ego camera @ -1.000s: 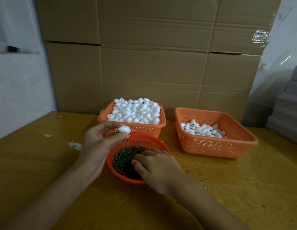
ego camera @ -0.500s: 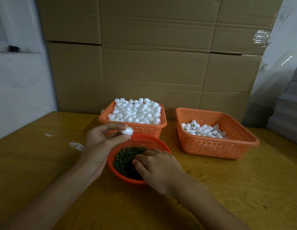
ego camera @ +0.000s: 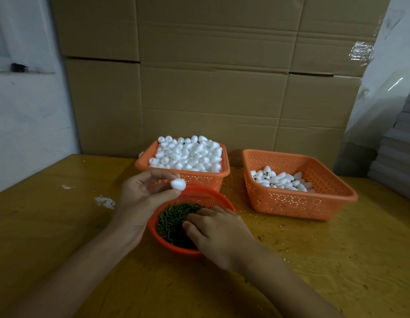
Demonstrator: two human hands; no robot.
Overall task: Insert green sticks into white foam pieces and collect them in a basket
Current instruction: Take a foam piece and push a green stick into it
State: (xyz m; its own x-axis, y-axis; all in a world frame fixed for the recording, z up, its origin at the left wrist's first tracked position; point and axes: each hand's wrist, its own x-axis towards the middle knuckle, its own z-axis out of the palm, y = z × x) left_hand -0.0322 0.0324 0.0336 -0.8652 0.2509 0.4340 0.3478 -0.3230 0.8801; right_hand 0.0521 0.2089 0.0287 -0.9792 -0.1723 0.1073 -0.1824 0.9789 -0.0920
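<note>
**A:** Why is the left hand (ego camera: 142, 198) held up over the round bowl (ego camera: 208, 194)?

**B:** It pinches one foam piece (ego camera: 178, 184) between thumb and fingertips, just above the bowl's far rim. I think this keeps it ready for a stick.

**A:** And the right hand (ego camera: 217, 235)?

**B:** It lies in the green sticks (ego camera: 171, 216) with its fingers bent down among them. I cannot tell if it grasps one.

**A:** What about the materials?

**B:** The foam is white, smooth and egg-shaped. The sticks are thin, short and dark. All the containers are orange plastic with small holes. The full basket (ego camera: 199, 180) holds bare foam. The right basket (ego camera: 291, 203) holds a few pieces, some showing green tips, so probably finished.
</note>
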